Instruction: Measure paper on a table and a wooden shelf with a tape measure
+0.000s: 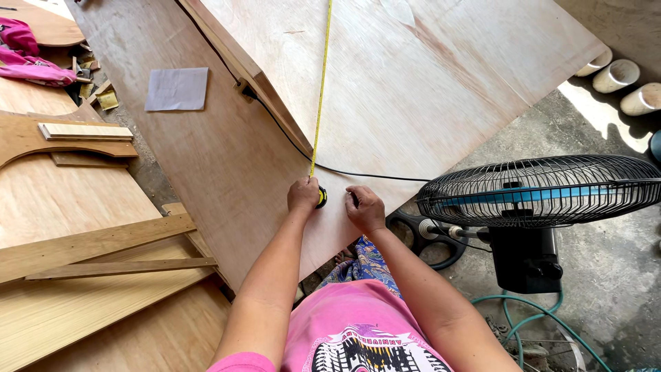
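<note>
The left hand point(303, 195) has its fingers clamped on the tape measure point(321, 197) near the plywood sheet's point(413, 89) edge, so keeping the yellow tape point(321, 83) taut and straight matters, while the right hand point(365, 209), fingers curled together, presses the sheet flat.

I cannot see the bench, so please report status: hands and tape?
Left hand holds yellow measuring tape on pale plywood sheet. Right hand pressing sheet. Black cable crosses.
</note>
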